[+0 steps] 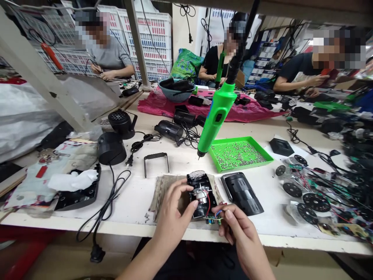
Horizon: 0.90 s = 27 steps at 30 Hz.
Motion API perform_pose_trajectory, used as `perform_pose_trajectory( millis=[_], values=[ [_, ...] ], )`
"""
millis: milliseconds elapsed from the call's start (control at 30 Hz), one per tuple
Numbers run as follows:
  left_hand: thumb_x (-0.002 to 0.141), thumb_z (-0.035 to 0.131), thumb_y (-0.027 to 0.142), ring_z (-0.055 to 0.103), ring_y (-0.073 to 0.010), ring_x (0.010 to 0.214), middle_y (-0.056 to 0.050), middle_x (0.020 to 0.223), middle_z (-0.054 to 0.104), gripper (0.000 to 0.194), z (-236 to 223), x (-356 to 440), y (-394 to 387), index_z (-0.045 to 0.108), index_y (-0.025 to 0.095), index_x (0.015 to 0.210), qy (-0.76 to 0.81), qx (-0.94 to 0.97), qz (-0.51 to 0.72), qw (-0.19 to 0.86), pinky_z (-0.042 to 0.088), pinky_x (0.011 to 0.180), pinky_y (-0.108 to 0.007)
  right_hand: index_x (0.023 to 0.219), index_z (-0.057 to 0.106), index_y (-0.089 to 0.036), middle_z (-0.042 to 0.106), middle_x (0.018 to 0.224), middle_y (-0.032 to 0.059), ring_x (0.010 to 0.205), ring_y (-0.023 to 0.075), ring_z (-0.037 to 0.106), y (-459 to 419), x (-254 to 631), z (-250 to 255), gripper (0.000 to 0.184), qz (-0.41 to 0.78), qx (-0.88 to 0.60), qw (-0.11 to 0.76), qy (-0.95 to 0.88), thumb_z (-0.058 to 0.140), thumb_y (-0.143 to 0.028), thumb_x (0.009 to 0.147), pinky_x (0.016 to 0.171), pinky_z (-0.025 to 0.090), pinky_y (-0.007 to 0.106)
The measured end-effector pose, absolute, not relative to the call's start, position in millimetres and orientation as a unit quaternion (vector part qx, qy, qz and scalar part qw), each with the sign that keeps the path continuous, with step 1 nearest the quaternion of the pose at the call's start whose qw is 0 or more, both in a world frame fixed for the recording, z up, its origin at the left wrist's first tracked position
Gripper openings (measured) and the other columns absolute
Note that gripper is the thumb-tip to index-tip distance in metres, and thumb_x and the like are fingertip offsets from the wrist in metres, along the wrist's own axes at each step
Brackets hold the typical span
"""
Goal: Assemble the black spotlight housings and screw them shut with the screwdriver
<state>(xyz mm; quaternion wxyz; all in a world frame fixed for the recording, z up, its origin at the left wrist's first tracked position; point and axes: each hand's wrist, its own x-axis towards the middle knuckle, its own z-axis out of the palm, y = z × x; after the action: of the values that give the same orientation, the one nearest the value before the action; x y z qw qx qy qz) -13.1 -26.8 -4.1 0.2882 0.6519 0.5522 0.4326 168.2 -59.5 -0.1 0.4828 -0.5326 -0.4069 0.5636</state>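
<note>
An open black device housing [201, 194] lies on a worn mat [160, 190] at the table's near edge, with a small motor and red and blue wires inside. My left hand [171, 214] rests against its left side, fingers curled on the shell. My right hand [239, 229] pinches a small green circuit board [214, 220] with wires at the housing's near end. A black cover half [241, 192] lies just to the right.
A green electric screwdriver [217, 114] hangs above the table beside a green tray of screws [240, 154]. Black discs and wired parts [309, 194] crowd the right. A black bracket [156, 163], lamps and cords lie left. Three people work across the table.
</note>
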Motion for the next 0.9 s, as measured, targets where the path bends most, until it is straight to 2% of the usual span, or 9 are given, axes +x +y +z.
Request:
perform_pose_trajectory(
  millis=[133,267,400,500,600,700,800,900],
  values=[
    [0.089,0.052,0.022,0.049,-0.0234,0.122,-0.007,0.128,0.053,0.02,-5.2,-15.3,-38.4,0.053,0.028,0.108,0.54,0.674,0.424,0.274,0.039,0.102,-0.05,0.082,0.063,-0.018,0.053,0.053,-0.001,0.046,0.0085,0.037,-54.8,162.7,6.4,0.038,0.602,-0.528,0.504,-0.322,0.067,-0.055,0.078,0.043,0.022,0.018],
    [0.089,0.052,0.022,0.049,-0.0225,0.121,-0.006,0.128,0.053,0.02,-8.8,-14.1,-39.3,0.052,0.028,0.108,0.538,0.669,0.43,0.279,0.04,0.101,-0.049,0.082,0.062,-0.018,0.057,0.057,0.0,0.046,0.0077,0.04,-49.1,150.0,10.1,0.036,0.623,-0.503,0.529,-0.28,0.072,-0.052,0.074,0.04,0.022,0.016],
    [0.087,0.054,0.02,0.051,-0.0223,0.117,-0.007,0.125,0.054,0.015,-10.2,-12.5,-35.5,0.052,0.025,0.101,0.54,0.635,0.466,0.295,0.043,0.098,-0.046,0.085,0.063,-0.018,0.064,0.076,0.005,0.055,0.0121,0.054,-46.1,143.2,8.4,0.033,0.62,-0.489,0.531,-0.308,0.071,-0.049,0.076,0.04,0.035,0.018],
    [0.084,0.059,0.022,0.056,-0.0227,0.108,-0.006,0.112,0.057,0.005,-6.3,-12.8,-34.4,0.055,0.023,0.081,0.566,0.61,0.462,0.307,0.046,0.09,-0.042,0.087,0.064,-0.019,0.061,0.089,0.0061,0.056,0.0112,0.054,-47.6,148.1,6.3,0.031,0.561,-0.518,0.515,-0.39,0.066,-0.049,0.08,0.041,0.039,0.02],
    [0.083,0.061,0.025,0.057,-0.0232,0.101,-0.004,0.102,0.059,0.014,-1.0,-14.1,-36.1,0.06,0.022,0.07,0.574,0.634,0.422,0.299,0.047,0.086,-0.041,0.086,0.063,-0.019,0.053,0.072,0.0001,0.048,0.0079,0.043,-49.3,155.4,4.4,0.03,0.508,-0.552,0.496,-0.438,0.065,-0.048,0.082,0.04,0.034,0.019],
    [0.085,0.061,0.022,0.055,-0.0233,0.1,-0.004,0.101,0.06,0.011,1.9,-16.1,-41.2,0.064,0.024,0.075,0.541,0.683,0.429,0.237,0.045,0.086,-0.041,0.088,0.061,-0.019,0.047,0.057,-0.004,0.045,0.0084,0.04,-48.8,157.7,2.9,0.032,0.519,-0.561,0.485,-0.426,0.062,-0.051,0.083,0.04,0.031,0.018],
    [0.085,0.06,0.017,0.055,-0.0219,0.097,-0.003,0.096,0.061,0.008,1.5,-18.3,-47.7,0.063,0.024,0.081,0.494,0.721,0.458,0.166,0.043,0.087,-0.041,0.089,0.06,-0.018,0.054,0.056,-0.0018,0.046,0.0109,0.047,-47.3,155.3,1.7,0.037,0.53,-0.558,0.492,-0.407,0.063,-0.054,0.081,0.039,0.036,0.02],
    [0.084,0.062,0.015,0.055,-0.0211,0.095,-0.003,0.092,0.063,0.009,-0.2,-19.2,-50.8,0.062,0.023,0.087,0.469,0.742,0.462,0.125,0.04,0.093,-0.044,0.091,0.059,-0.018,0.063,0.066,0.0028,0.05,0.0138,0.055,-47.7,153.0,-0.1,0.039,0.528,-0.555,0.5,-0.403,0.064,-0.055,0.079,0.044,0.044,0.023]
  ],
)
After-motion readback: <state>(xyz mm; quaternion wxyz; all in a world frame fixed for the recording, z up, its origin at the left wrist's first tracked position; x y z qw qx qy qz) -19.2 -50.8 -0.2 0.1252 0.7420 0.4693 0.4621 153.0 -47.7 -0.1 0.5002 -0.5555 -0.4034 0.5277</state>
